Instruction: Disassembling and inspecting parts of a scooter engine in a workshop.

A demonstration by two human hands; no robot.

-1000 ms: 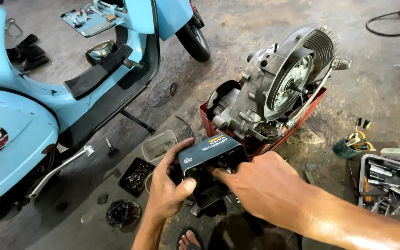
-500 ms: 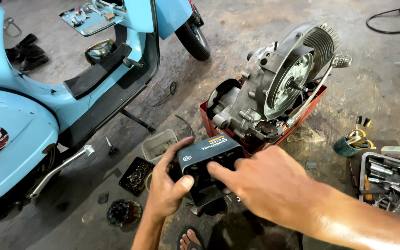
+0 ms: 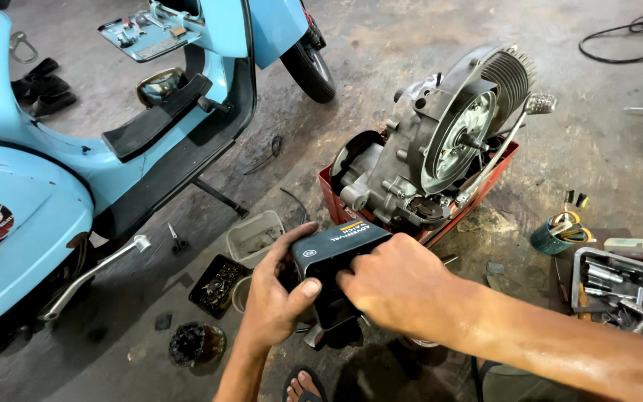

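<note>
Black box (image 3: pixel 334 257) sits between both my hands, held above the concrete floor (image 3: pixel 381 67), just in front of the red tray (image 3: pixel 506 160) that carries the engine (image 3: pixel 440 141). Its long axis runs left to right across my view, top face tilted toward me.

My left hand (image 3: pixel 277 294) is at the box's left end: fingers curled closed round the far side, thumb (image 3: pixel 303 289) pressed on the near face. My right hand (image 3: pixel 400 286) covers the right end from above, fingers bent down over the near edge; I cannot tell how they lie under the palm. Both hands touch the box; neither is nearer.

Below the box, small trays of parts (image 3: pixel 221 279) lie on the floor. A blue scooter (image 3: pixel 31 216) stands at the left; a tool tray (image 3: pixel 623 286) lies at the right edge.
</note>
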